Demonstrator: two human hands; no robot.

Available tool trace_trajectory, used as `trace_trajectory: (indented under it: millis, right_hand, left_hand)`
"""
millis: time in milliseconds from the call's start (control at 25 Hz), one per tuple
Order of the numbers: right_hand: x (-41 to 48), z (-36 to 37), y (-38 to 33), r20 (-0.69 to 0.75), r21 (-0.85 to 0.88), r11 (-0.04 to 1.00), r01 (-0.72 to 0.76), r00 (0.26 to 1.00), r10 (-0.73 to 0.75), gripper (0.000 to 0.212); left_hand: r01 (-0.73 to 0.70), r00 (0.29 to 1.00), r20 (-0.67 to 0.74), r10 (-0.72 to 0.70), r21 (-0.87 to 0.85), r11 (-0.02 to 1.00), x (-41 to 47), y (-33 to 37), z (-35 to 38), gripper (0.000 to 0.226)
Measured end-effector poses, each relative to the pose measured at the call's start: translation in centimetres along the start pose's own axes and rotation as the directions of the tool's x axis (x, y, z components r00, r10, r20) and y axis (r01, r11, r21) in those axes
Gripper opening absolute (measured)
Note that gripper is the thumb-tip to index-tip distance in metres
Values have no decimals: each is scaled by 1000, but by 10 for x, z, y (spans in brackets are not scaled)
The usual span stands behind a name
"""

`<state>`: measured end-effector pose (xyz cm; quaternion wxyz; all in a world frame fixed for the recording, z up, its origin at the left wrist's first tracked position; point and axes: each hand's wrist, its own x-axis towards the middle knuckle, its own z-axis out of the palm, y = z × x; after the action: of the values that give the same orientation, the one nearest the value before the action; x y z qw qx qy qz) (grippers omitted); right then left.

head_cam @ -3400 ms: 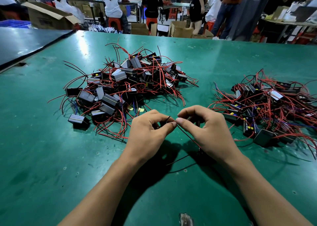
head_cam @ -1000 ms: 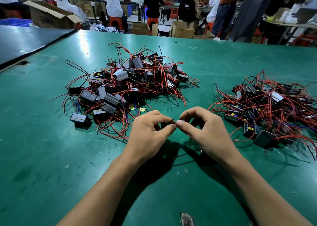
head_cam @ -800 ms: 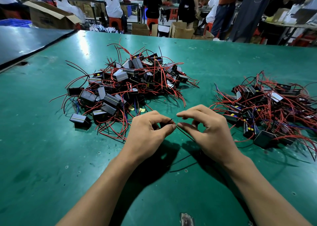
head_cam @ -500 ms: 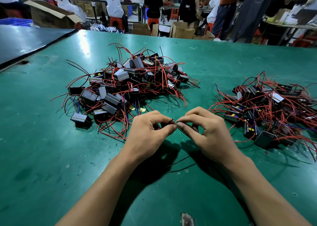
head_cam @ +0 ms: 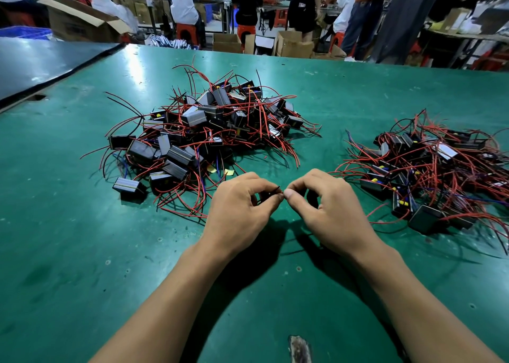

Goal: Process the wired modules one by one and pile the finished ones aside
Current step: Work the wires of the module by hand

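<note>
My left hand [head_cam: 242, 211] and my right hand [head_cam: 327, 211] meet fingertip to fingertip above the green table [head_cam: 68, 252]. Both pinch the thin black wire [head_cam: 276, 189] of one module; its tip pokes up between the thumbs. The module's body is hidden under my hands. A large pile of black modules with red wires [head_cam: 203, 136] lies just beyond my left hand. A second, flatter pile of modules [head_cam: 429, 169] lies to the right of my right hand.
A darker table [head_cam: 41, 62] adjoins at the far left. Beyond the table's far edge stand cardboard boxes [head_cam: 292, 45], red stools and several people at other benches. A worn patch [head_cam: 298, 349] marks the near edge.
My right hand's fingers have curled in and drawn closer to my left, so the stretch of black wire seen between them has shortened. Both piles lie unchanged.
</note>
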<state>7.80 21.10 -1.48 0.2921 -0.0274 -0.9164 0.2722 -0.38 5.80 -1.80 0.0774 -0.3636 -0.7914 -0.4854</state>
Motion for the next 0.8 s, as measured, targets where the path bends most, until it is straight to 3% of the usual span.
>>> trace_trajectory:
  millis: [160,240,320,400,520,680,800]
  right_hand:
    - [1,-19,-1,17,159,986,-54,999,52,19]
    - [0,-29,-4,230,207,976,-72,973,23,21]
    - [-2,-30,-7,472,83,996,-39,882,-5,27]
    - [-4,-23,-8,592,-113,990,85,806,-2,29]
    - [-5,-16,-6,554,-168,974,151,832,-33,16]
    - [-5,-17,0,327,-22,999,23,945,-14,8]
    - [-4,-18,0,228,74,994,-78,972,59,9]
  left_hand:
    - [65,998,-2,-66,-68,996,2,-4,-5,12]
    - [107,994,-6,-108,-117,987,3,-6,-7,8]
    - [121,992,-10,-123,-119,985,3,-7,-8,6]
    - [116,993,-11,-118,-112,987,3,-6,-8,5]
    - [144,989,-20,-148,-149,978,4,-5,-8,5]
    - [207,978,36,-205,-227,952,4,-4,-10,6]
    - [224,975,59,-216,-273,936,4,-4,-11,7]
